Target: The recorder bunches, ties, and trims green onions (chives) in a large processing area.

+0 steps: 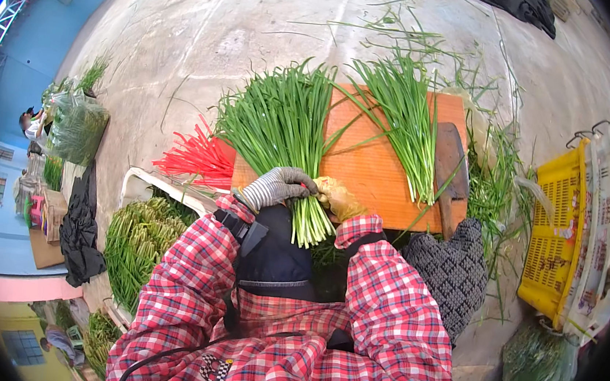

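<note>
My left hand (277, 188), in a grey ribbed glove, is closed around the lower stalks of a large bunch of green garlic chives or a similar leafy vegetable (284, 117). My right hand (340, 198), in a yellowish glove, touches the same stalks from the right; its fingertips are partly hidden. The pale cut ends point towards me, and the leaves spread over the left part of an orange-brown wooden board (362, 168). A smaller bunch (407, 129) lies on the board's right half. Beside it rests a cleaver (450, 166) with a wooden handle.
Red ties (200, 158) lie left of the board. A white crate (172, 191) with bundled greens (139, 251) stands at lower left. Loose leaves (495, 192) litter the floor at right, near stacked yellow (554, 231) and white baskets (598, 235). Other people are in the far left background.
</note>
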Demonstrator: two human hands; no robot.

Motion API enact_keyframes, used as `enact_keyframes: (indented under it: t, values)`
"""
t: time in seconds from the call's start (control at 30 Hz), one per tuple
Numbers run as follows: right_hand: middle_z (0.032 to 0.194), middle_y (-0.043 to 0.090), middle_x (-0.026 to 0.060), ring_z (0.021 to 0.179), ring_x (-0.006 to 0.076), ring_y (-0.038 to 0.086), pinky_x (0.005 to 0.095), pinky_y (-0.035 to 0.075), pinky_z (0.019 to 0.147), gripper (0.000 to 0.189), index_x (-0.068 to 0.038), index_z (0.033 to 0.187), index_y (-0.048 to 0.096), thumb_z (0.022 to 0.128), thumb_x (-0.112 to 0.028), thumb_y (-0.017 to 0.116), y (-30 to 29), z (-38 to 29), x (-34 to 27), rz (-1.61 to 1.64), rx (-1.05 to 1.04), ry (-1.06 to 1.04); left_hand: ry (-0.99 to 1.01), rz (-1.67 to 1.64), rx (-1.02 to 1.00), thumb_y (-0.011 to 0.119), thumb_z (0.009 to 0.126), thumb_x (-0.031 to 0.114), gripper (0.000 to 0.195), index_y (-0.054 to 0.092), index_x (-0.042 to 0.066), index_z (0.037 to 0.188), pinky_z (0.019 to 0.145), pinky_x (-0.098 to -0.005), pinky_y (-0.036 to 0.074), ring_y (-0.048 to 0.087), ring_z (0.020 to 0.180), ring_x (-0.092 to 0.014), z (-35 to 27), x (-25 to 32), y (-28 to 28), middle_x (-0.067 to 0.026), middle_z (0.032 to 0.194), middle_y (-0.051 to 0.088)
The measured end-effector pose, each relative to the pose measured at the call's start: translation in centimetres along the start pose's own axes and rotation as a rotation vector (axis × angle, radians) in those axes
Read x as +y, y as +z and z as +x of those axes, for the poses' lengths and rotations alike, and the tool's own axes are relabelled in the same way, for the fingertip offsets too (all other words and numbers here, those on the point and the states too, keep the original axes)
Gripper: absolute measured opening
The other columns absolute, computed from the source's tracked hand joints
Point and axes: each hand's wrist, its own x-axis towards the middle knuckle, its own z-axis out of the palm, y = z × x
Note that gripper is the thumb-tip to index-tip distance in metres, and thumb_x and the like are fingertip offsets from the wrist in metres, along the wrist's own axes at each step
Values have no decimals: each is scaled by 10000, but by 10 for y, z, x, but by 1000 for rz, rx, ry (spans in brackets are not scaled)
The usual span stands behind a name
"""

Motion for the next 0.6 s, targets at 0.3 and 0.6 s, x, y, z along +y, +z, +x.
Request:
enact_keyframes:
  t: [0.3,0.6]
  values:
    - [648,503,-56,577,59,419,225,322,512,207,-82,774,593,894,-244,547,-20,22,24,-153,104,-189,-150,-123,298,509,901,150,193,645,18,864,561,-245,451,539,598,-99,8,-18,9,-28,727,620]
    - [659,591,101,698,301,596,397,444,598,107,-107,774,603,802,-194,547,32,-2,2,-2022,471,-690,-376,-219,338,564,881,247,242,641,34,797,374,-245,388,480,404,-99,33,-15,-2,-17,579,573]
